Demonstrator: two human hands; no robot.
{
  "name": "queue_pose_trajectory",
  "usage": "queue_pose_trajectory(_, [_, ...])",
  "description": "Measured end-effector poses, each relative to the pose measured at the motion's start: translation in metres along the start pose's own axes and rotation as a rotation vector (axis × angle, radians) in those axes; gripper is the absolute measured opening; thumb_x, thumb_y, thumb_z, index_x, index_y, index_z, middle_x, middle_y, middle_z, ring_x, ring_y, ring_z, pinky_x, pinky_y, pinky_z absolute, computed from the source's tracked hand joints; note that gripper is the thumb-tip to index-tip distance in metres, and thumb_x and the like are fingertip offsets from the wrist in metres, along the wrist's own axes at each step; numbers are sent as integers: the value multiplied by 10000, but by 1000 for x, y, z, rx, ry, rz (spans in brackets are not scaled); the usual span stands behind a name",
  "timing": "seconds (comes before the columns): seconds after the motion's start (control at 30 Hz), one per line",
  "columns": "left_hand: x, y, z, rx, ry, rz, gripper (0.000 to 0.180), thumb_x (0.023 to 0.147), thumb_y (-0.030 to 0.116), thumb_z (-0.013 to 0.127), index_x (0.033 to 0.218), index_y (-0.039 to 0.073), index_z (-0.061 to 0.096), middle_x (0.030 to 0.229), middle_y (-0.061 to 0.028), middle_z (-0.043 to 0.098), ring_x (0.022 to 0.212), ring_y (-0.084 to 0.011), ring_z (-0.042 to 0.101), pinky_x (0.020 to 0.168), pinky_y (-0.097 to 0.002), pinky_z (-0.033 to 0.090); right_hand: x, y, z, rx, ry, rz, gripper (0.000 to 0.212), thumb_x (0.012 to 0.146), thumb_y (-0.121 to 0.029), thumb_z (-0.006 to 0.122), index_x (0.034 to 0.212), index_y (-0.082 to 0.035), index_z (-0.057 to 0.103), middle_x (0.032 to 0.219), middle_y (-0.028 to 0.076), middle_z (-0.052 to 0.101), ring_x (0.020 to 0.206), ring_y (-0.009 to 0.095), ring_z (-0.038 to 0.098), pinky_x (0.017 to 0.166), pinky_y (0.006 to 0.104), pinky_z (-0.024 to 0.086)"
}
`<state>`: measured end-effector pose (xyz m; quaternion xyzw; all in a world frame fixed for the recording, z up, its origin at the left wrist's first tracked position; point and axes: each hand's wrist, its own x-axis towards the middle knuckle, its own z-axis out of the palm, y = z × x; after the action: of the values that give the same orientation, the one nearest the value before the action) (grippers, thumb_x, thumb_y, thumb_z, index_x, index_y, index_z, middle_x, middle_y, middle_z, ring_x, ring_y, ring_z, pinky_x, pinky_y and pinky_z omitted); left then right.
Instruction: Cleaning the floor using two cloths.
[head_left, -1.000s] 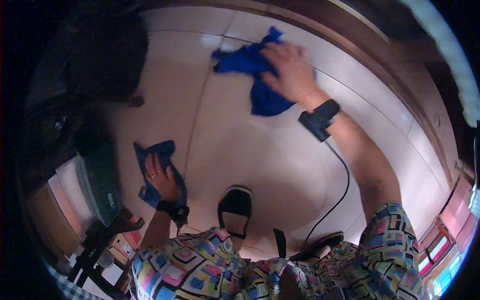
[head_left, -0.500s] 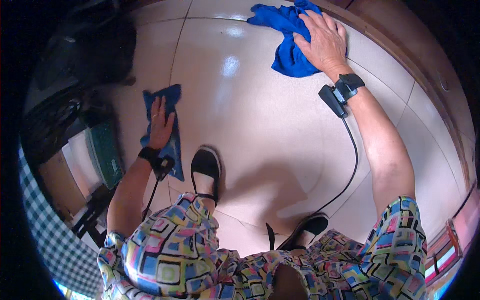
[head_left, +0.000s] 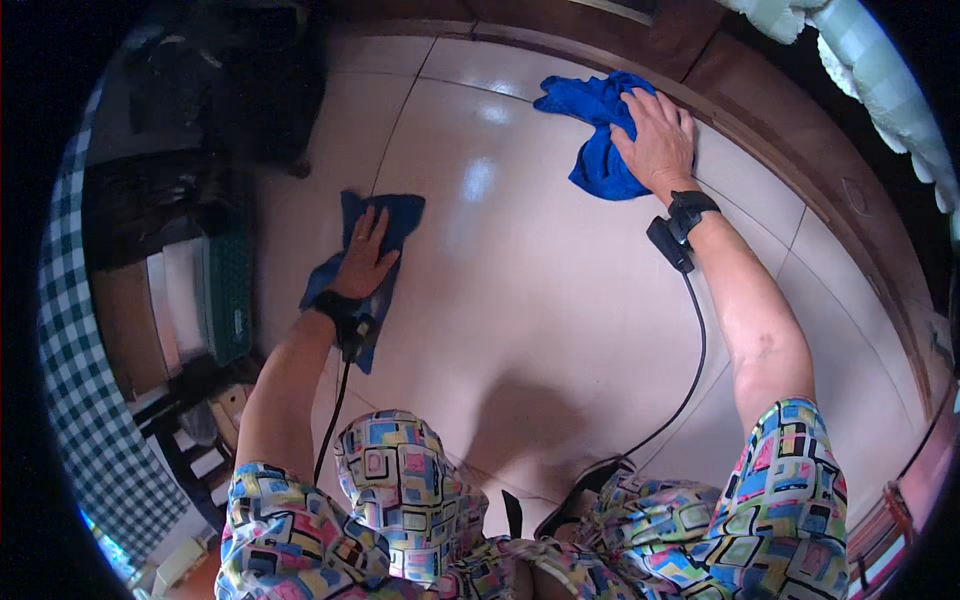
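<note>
At ten o'clock, left hand (head_left: 368,258) is pressing dark-blue cloth (head_left: 405,212), flat, unclenched; at one-thirty, right hand (head_left: 660,145) is likewise pressing royal-blue cloth (head_left: 602,165); both are lying in use on tiled floor (head_left: 530,290), portion done not showing

– What's at the upper right?
– A bright blue cloth (head_left: 605,163), limp and wrinkled, one end jutting leftward.
– And left of centre?
– A darker blue cloth (head_left: 402,220), spread flatter, slanting slightly, its lower end narrowing to a tip.
</note>
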<state>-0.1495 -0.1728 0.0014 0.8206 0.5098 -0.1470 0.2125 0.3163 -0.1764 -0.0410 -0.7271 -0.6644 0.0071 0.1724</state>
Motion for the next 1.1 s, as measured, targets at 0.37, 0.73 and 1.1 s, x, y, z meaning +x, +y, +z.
queue_pose_trajectory(0.37, [25,51,24,14,89,73,666,944,424,488,1492,159,218,1560,-129,124,1433,-328,125,1100,-535,210,34,-54,37,32,-247,119,613,804,-497,585,1292,-130,528,1342,63,487,1244,296,415,968,527,331])
queue_pose_trajectory(0.73, [-11,-22,45,191,225,23,554,968,259,489,1460,104,287,1536,-112,224,1411,-307,218,1124,-452,224,-68,-175,34,432,-304,-573,343,738,-87,604,1078,-80,651,1077,76,597,1115,279,487,936,450,344])
queue_pose_trajectory(1.1, [-26,-29,52,5,239,66,521,974,145,464,1465,130,292,1531,-107,237,1411,-304,213,1156,-425,177,-110,208,-104,47,-324,504,439,835,-230,635,1204,-8,552,1170,203,591,1059,348,582,910,398,462])
